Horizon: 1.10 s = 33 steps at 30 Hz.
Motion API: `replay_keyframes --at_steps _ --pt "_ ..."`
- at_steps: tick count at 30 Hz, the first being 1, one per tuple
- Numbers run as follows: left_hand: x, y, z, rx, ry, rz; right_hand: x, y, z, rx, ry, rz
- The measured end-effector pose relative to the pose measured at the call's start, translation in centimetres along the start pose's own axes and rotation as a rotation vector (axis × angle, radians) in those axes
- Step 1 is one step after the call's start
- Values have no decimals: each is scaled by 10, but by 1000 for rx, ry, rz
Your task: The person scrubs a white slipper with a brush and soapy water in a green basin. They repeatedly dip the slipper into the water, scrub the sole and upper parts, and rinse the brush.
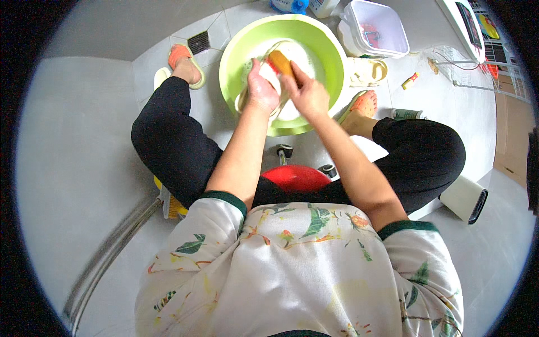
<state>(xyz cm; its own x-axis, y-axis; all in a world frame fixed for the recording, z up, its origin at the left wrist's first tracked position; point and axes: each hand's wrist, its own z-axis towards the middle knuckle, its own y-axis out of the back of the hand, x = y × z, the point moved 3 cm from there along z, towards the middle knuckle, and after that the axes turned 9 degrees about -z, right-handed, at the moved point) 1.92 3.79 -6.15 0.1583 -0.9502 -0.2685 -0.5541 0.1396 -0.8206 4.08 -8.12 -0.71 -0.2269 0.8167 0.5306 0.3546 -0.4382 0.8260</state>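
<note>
A lime-green basin [339,56] stands on the floor between my feet, with cloudy, sudsy water [305,52] inside. Over it my left hand [261,90] is closed around a pale cream sandal [240,102], whose strap loops out below the palm. My right hand [309,96] grips a scrubbing brush [281,64] with an orange-brown back. Its red bristles press against the sandal, close to my left fingers. Part of the sandal is hidden by both hands. A similar cream sandal [368,73] lies on the floor just right of the basin.
Beyond the basin are a clear plastic tub [375,25], a blue bottle [289,5] and a floor drain [198,42]. A wire rack [494,78] and a small yellow-red tube [410,81] lie to the right. A red stool seat [296,177] is under me; a metal hose [115,242] runs left.
</note>
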Motion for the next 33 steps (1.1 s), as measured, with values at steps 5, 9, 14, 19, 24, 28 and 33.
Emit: replay_keyframes --at_steps 5,9,14,19,24,28,33 --pt "-15 -18 -21 50 -44 -23 18 12 13 -63 -1 -45" --pt "-3 -24 -29 125 37 -82 5 17 23 -178 -79 12" --pt "7 -27 -42 160 52 -107 -19 22 19 -227 60 89" --pt "12 -30 -56 46 39 -26 2 26 -24 -183 55 6" --pt "17 -29 -56 185 87 27 -11 38 13 -251 -108 74" --pt "11 -26 -64 79 116 46 -1 25 -45 -190 26 127" --pt "24 -30 -67 142 169 113 -16 53 20 -229 -149 38"
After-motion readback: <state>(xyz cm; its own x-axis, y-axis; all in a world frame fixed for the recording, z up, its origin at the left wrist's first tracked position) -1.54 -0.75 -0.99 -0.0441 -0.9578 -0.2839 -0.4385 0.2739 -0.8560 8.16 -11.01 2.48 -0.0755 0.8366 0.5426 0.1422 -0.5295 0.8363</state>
